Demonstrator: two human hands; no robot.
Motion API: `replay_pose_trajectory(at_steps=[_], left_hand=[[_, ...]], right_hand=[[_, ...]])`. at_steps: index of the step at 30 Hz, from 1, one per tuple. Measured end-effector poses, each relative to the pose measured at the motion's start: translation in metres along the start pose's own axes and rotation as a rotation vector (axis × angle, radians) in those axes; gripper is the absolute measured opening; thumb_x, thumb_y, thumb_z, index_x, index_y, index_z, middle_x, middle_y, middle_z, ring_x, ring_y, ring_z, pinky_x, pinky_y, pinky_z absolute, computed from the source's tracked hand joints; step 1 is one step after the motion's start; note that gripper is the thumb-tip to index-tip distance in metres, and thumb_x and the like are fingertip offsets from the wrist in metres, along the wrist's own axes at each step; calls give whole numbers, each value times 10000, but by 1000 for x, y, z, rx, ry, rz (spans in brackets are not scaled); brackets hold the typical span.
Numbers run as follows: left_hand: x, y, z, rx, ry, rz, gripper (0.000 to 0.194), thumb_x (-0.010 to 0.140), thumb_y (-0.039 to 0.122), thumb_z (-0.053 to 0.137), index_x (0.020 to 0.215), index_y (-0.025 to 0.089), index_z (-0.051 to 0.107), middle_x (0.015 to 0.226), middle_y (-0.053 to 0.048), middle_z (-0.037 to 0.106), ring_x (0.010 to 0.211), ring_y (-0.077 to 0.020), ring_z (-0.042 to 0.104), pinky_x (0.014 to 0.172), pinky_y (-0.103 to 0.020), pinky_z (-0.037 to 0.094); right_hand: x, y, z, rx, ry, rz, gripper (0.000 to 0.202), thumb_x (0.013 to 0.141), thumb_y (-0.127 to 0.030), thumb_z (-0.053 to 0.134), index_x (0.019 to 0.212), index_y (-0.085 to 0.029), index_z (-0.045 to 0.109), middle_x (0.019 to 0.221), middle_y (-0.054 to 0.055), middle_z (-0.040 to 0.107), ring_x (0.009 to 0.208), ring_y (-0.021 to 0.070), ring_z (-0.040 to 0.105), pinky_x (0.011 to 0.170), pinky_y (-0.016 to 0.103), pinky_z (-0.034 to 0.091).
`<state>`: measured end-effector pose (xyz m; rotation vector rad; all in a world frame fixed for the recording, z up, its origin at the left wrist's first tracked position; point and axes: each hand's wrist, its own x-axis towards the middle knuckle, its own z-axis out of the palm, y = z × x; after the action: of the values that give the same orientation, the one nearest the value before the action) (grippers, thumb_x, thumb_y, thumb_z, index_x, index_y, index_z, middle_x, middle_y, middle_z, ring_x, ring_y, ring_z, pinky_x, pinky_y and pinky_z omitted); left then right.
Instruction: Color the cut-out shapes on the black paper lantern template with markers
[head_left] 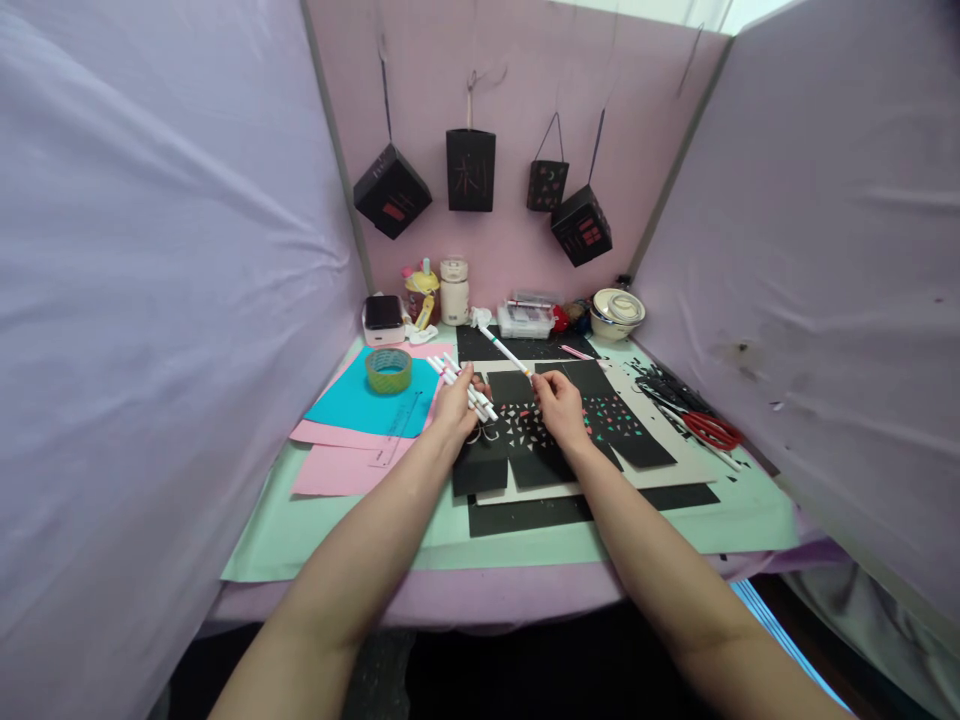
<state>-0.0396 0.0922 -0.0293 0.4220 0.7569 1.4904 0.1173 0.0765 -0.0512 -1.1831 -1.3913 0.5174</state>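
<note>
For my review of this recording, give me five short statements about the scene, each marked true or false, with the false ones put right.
1. The left hand holds several white pens. True.
2. The right hand holds nothing. False: it holds a single white pen.
3. The roll of tape lies on the blue paper. True.
4. The red-handled scissors lie to the left of the black paper. False: they lie to its right.
5. Four black boxes hang at the back. True.
</note>
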Motion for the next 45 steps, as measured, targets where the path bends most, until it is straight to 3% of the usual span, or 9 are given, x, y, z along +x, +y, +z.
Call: replay_pose_trajectory(at_steps=[4,6,11,17,20,23,29,37,45], left_hand=[[3,8,-3,308,5,460,250,678,338,671,723,175,487,585,47,503,548,-81,512,564,-192,415],[7,8,-8,451,2,576,248,654,336,683,723,179,504,626,37,535,597,-86,520,595,-190,405],[18,-7,-21,759,0,474,264,610,331,701,739,159,547,605,13,558,551,-107,507,534,-209,384],[19,0,-14,596,83,500,275,652,353,645,794,152,523,606,34,513,436,-62,419,492,-216,403],[16,18,-11,615,7,500,294,669,374,630,843,151,551,553,53,469,410,-56,384,489,-218,403],[11,29,-12,844,-56,495,320,651,371,650,884,158,598,553,36,507,429,-81,419,475,-220,371],[1,22,-13,1267,-276,394,174,641,332,670,676,170,616,464,18,499,447,-130,465,496,-242,324],[-4,19,-8,1424,-182,845,171,717,340,620,765,190,552,783,-41,587,736,-172,524,656,-254,354],[-20,11,-6,1773,-385,776,237,793,407,494,710,195,559,704,-52,612,660,-181,550,567,-255,312]], right_hand=[[2,5,1,37,30,9,319,789,-502,465,698,-201,522,575,-24,505,530,117,432,526,233,337],[2,6,0,38,40,11,327,788,-507,463,702,-198,524,584,-23,502,529,112,430,520,232,338],[4,6,0,52,53,29,339,772,-517,478,712,-187,530,600,-19,512,528,104,437,509,227,355],[8,8,-3,187,37,67,302,736,-484,544,754,-184,530,649,-4,567,542,113,504,491,232,402],[11,8,-7,262,27,76,264,724,-438,572,760,-182,519,681,5,580,588,124,540,493,230,420],[13,7,-11,271,-26,67,227,706,-390,601,749,-181,524,628,-12,559,550,105,511,494,222,409],[16,8,-15,455,-55,134,214,701,-374,613,749,-187,520,651,-24,551,520,69,467,485,202,382],[20,4,-24,598,-17,222,221,671,-343,659,733,-188,514,622,-32,515,509,59,435,457,189,349],[12,-4,-18,768,-187,324,258,703,-408,635,738,-209,474,590,-51,469,461,54,383,402,177,267]])
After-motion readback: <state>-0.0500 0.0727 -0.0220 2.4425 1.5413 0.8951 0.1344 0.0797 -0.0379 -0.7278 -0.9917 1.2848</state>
